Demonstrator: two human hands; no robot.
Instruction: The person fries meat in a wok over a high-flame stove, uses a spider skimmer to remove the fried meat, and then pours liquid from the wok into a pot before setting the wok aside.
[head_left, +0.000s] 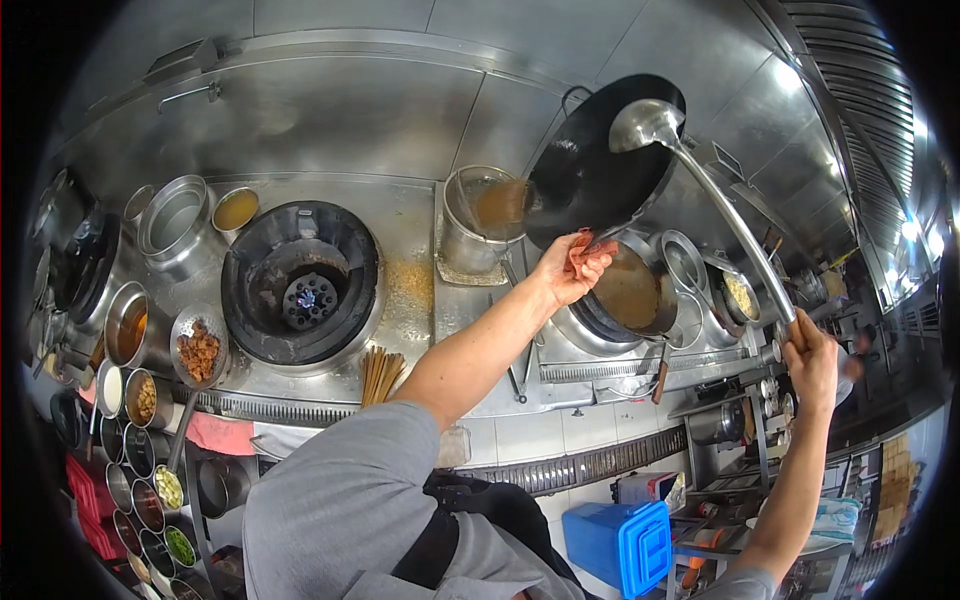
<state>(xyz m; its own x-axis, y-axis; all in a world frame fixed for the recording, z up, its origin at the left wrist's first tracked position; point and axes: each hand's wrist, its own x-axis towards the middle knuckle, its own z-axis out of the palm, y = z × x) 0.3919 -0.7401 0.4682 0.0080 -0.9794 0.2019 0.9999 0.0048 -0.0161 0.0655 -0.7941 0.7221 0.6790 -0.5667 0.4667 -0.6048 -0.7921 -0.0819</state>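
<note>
My left hand grips the near rim of a black wok through a red cloth. The wok is tilted up on its side, and brown liquid at its left edge pours into a metal pot with a strainer. On the right, my right hand is closed around the handle of a long steel ladle. The ladle's bowl is in front of the wok's upper part. Below and right of my left hand, another wok holds brown liquid on a burner.
Left of my arm is a burner ring with a small flame inside. Beside it are a perforated skimmer of browned pieces, a bamboo brush and several metal containers. A lidded blue bin stands below the counter; a person is at the far right.
</note>
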